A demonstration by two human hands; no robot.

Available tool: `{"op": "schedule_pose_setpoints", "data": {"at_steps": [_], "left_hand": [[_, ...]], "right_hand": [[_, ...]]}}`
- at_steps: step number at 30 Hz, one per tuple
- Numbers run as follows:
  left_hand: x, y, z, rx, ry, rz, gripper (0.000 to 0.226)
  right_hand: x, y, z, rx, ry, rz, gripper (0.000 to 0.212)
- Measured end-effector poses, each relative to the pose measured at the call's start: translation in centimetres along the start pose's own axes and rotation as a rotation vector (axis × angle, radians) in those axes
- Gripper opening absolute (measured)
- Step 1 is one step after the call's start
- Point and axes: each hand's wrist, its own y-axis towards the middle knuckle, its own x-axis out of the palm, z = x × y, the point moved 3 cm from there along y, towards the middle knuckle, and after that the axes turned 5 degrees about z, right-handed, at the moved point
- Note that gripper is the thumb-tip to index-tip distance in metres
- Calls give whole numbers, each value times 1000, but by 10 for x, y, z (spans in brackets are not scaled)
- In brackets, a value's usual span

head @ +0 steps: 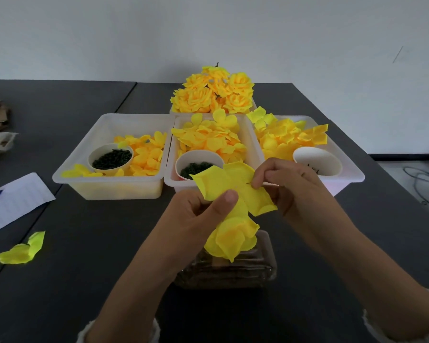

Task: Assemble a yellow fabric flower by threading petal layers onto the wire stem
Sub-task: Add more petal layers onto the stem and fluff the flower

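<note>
Dark table (84, 243), white wall (208, 33), translucent petal bins (109, 186).

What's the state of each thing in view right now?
left hand: gripping the partly built flower
right hand: pinching the top petal layer at its centre
left cup: holds dark pieces
right cup: nearly empty
finished flowers: piled in back tray

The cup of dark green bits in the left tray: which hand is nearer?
Left. The left hand is below and right of that cup; the right hand is farther right, beyond the middle tray.
</note>
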Motion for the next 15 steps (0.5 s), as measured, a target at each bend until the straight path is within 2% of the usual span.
{"op": "schedule_pose_setpoints", "data": {"at_steps": [3,6,9,11,15], "left_hand": [[-2,5,1,66,48,117,47],[-6,9,5,141,109,232,65],[-7,13,4,163,133,266,65],[-7,13,3,142,155,262,62],[-7,10,2,124,154,245,46]], "right_hand": [[7,3,-1,43,24,-47,15],[11,9,4,265,16,-22,28],[15,6,8,447,34,-87,43],[14,4,9,422,84,-107,49],[16,1,6,265,24,-137,40]]}}
